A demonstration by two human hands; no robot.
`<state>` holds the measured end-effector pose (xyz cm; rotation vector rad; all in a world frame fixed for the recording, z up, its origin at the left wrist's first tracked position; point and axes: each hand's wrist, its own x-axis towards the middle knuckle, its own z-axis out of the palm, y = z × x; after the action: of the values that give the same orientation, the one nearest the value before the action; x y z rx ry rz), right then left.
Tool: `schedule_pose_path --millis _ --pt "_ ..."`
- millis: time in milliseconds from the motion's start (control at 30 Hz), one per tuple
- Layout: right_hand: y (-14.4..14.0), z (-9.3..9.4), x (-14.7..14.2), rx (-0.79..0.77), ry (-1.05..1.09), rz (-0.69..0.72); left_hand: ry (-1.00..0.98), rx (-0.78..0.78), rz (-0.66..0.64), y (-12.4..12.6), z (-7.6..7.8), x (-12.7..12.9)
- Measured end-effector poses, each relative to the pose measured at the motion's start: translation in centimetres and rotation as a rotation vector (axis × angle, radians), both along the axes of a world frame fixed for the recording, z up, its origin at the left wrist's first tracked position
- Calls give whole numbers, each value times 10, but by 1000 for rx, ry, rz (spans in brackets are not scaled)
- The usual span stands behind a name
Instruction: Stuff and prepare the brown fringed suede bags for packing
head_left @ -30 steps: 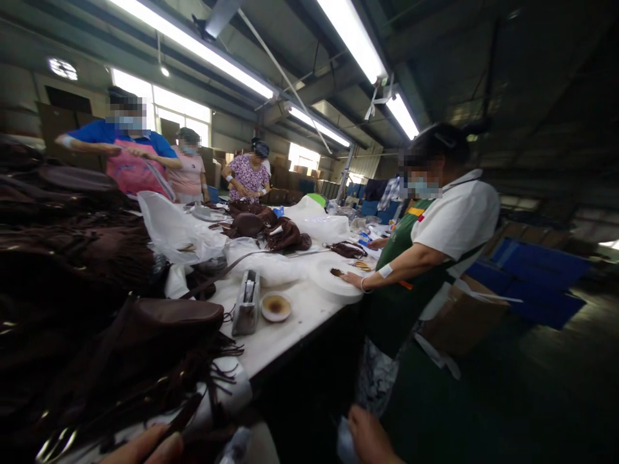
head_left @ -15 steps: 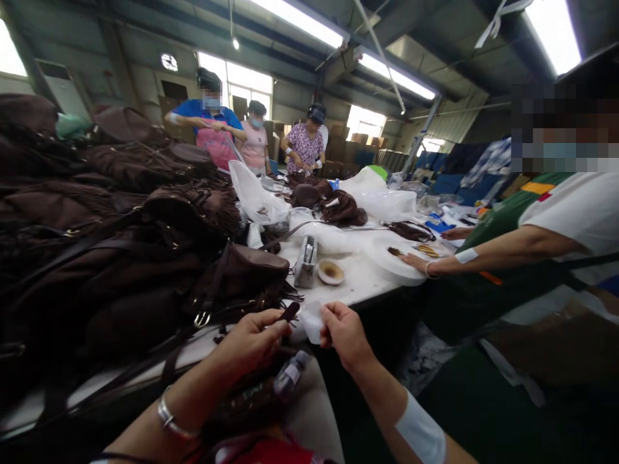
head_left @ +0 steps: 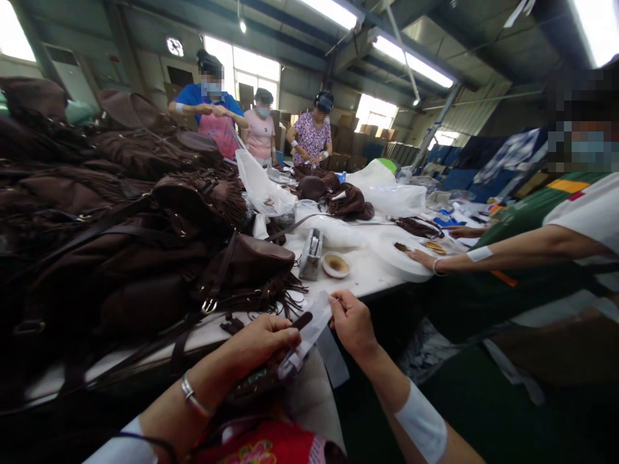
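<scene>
Strip lights hang over a long white table (head_left: 358, 274) heaped with brown bags (head_left: 145, 238); other people work along it. No writing is legible. Over the near edge, the left hand (head_left: 261, 341) pinches a dark strap (head_left: 302, 320), and the right hand (head_left: 353, 322) pinches white tape (head_left: 314, 328) lying across it.

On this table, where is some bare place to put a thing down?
Bare white table shows between the small dish and the near edge. The left side is crowded with brown bags, and farther back lie plastic sheets.
</scene>
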<state>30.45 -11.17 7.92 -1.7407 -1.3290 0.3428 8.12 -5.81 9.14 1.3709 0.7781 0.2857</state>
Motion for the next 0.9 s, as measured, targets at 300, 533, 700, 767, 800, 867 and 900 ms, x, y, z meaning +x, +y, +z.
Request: schedule_pose_path --millis 300,533,700,767,800,867,900 --pt "-39 -6 -34 -49 71 381 12 -54 152 4 23 3" --pt "-27 -14 -63 -106 227 410 -54 -128 222 3 26 5" --pt "-23 -11 -67 -90 285 417 -81 -166 212 4 20 4" --pt "-22 -8 -67 -121 301 452 -76 -161 209 8 15 4" --pt "-22 -6 -67 -151 328 468 -75 -159 208 10 12 3" --pt "-23 -4 -65 -242 437 498 -70 -162 208 14 6 2" --pt "-24 -2 -63 -293 505 513 -65 -167 210 16 3 2"
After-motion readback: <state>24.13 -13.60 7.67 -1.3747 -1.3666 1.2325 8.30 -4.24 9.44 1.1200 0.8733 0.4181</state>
